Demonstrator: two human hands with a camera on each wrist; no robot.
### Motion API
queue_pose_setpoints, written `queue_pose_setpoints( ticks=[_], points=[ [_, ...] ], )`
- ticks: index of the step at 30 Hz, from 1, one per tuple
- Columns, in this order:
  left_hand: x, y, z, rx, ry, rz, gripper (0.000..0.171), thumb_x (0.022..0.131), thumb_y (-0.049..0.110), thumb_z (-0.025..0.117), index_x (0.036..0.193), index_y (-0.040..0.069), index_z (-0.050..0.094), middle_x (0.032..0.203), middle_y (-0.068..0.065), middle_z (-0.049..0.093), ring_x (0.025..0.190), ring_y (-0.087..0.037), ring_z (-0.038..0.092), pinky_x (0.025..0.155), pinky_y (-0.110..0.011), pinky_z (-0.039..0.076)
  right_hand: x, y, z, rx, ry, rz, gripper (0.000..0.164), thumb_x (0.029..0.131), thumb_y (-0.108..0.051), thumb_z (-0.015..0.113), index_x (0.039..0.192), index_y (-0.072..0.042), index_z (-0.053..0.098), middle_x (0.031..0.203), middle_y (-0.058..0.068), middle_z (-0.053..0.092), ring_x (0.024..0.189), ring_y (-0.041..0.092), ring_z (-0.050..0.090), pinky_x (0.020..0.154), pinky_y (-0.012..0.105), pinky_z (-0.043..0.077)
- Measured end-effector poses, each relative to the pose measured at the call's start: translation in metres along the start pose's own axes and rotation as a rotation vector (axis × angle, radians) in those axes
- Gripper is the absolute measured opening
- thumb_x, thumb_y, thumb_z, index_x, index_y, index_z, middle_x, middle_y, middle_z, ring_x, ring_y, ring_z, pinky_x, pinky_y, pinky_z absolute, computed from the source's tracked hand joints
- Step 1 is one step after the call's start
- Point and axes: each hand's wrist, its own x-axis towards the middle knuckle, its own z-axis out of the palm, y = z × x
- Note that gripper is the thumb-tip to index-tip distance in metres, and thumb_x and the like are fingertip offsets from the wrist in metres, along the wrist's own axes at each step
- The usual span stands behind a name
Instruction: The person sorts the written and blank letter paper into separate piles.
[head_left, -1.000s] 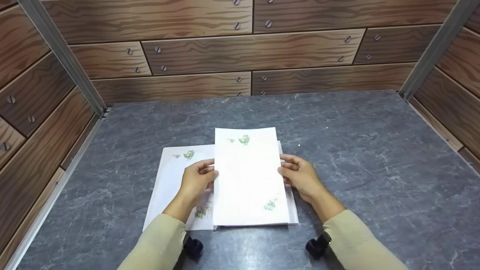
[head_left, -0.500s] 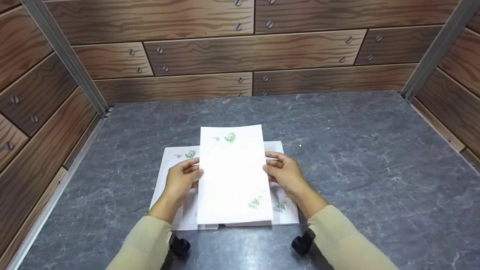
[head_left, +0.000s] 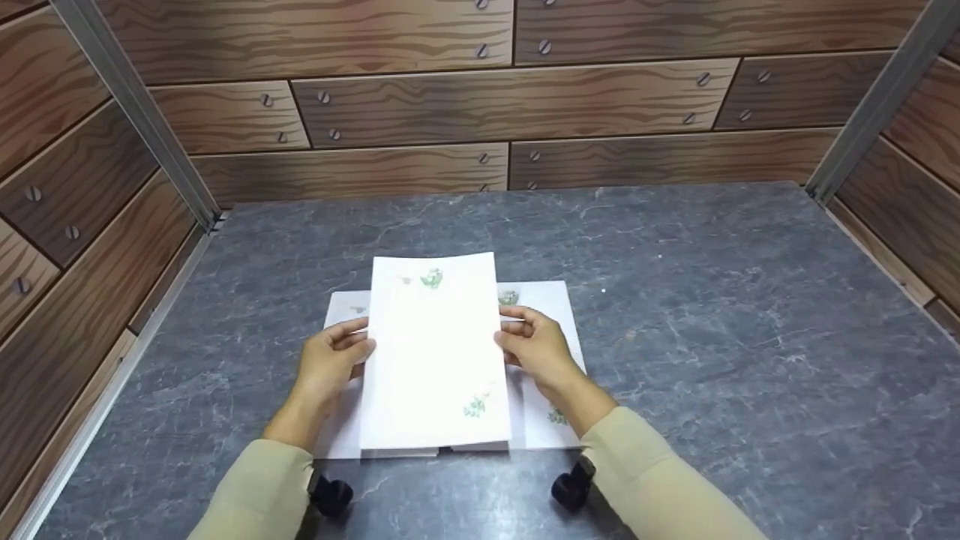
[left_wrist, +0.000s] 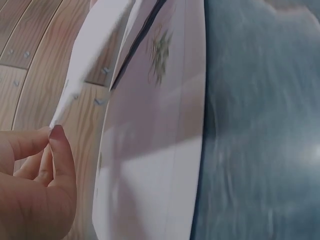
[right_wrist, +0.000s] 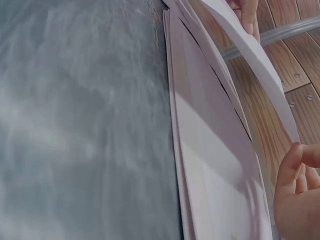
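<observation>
White paper (head_left: 431,352), green-printed, 1 item: held raised over the left papers (head_left: 337,439) and right papers (head_left: 544,296), which lie on the grey tabletop (head_left: 712,337). Left hand (head_left: 330,364): pinching its left edge. Right hand (head_left: 538,352): pinching its right edge. Step in hand, we judge: a 2-handed hold aloft. Next move, in our view, calls for an even grip on both edges, limiting bowing.

Over the last second I've seen the printed sheet (head_left: 431,352) shift leftward, carried by the left hand (head_left: 324,367) and right hand (head_left: 544,349). It now hides the upper green motif on the left-side paper (head_left: 339,433), while the right-side paper (head_left: 549,298) has its upper motif (head_left: 508,298) and lower motif (head_left: 556,415) uncovered.
</observation>
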Motion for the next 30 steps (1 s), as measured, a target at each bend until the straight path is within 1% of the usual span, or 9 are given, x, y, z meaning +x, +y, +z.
queue_pose_setpoints(
  ticks=[5, 13, 18, 20, 24, 27, 30],
  points=[
    [0.0, -0.001, -0.013, -0.005, 0.011, -0.012, 0.037, 0.089, -0.002, 0.062, 0.126, -0.002, 0.059, 0.108, -0.015, 0.065, 0.077, -0.011, 0.063, 0.062, -0.023, 0.053, 0.0, -0.001, 0.013, -0.003, -0.019, 0.007, 0.038, 0.088, 0.005, 0.063, 0.125, -0.001, 0.059, 0.094, 0.01, 0.06, 0.068, 0.013, 0.056, 0.059, 0.025, 0.053],
    [-0.001, -0.002, -0.031, 0.025, 0.025, -0.031, 0.039, 0.091, 0.003, 0.063, 0.129, 0.0, 0.057, 0.113, -0.014, 0.063, 0.077, -0.01, 0.062, 0.062, -0.022, 0.052, 0.002, 0.003, 0.028, -0.006, -0.052, 0.017, 0.038, 0.088, 0.004, 0.062, 0.125, 0.0, 0.058, 0.095, 0.011, 0.061, 0.068, 0.013, 0.058, 0.06, 0.024, 0.053],
    [0.0, -0.005, -0.04, 0.042, 0.043, -0.042, 0.04, 0.091, 0.005, 0.064, 0.13, 0.002, 0.057, 0.113, -0.011, 0.063, 0.076, -0.009, 0.061, 0.062, -0.021, 0.051, 0.002, 0.004, 0.037, -0.035, -0.064, 0.035, 0.038, 0.088, 0.003, 0.063, 0.126, -0.003, 0.058, 0.097, 0.011, 0.061, 0.067, 0.013, 0.057, 0.06, 0.023, 0.053],
    [0.0, -0.005, -0.043, 0.036, 0.049, -0.042, 0.04, 0.091, 0.004, 0.063, 0.13, 0.002, 0.057, 0.112, -0.01, 0.063, 0.076, -0.009, 0.061, 0.062, -0.021, 0.051, 0.002, 0.004, 0.041, -0.035, -0.069, 0.036, 0.039, 0.088, 0.003, 0.063, 0.126, -0.003, 0.058, 0.098, 0.011, 0.062, 0.067, 0.014, 0.057, 0.059, 0.024, 0.053],
    [0.001, -0.006, -0.048, 0.032, 0.051, -0.035, 0.039, 0.092, 0.003, 0.061, 0.131, 0.002, 0.056, 0.11, -0.008, 0.062, 0.074, -0.008, 0.059, 0.06, -0.021, 0.049, 0.0, 0.004, 0.047, -0.022, -0.09, 0.044, 0.039, 0.088, 0.003, 0.062, 0.127, -0.003, 0.056, 0.1, 0.011, 0.061, 0.073, 0.015, 0.059, 0.063, 0.024, 0.054],
    [0.003, -0.007, -0.051, 0.028, 0.056, -0.03, 0.039, 0.092, 0.002, 0.061, 0.131, 0.0, 0.055, 0.112, -0.009, 0.062, 0.078, -0.006, 0.059, 0.064, -0.02, 0.05, 0.0, 0.004, 0.051, -0.023, -0.096, 0.042, 0.04, 0.089, 0.003, 0.062, 0.127, -0.003, 0.056, 0.1, 0.011, 0.062, 0.076, 0.016, 0.06, 0.065, 0.025, 0.055],
    [0.005, -0.008, -0.055, 0.014, 0.061, -0.025, 0.04, 0.092, 0.001, 0.061, 0.131, -0.002, 0.055, 0.116, -0.012, 0.062, 0.085, -0.005, 0.06, 0.071, -0.018, 0.052, 0.001, 0.005, 0.056, -0.03, -0.087, 0.032, 0.04, 0.088, 0.003, 0.062, 0.127, -0.003, 0.056, 0.099, 0.011, 0.061, 0.074, 0.015, 0.06, 0.064, 0.026, 0.055]
  ],
)
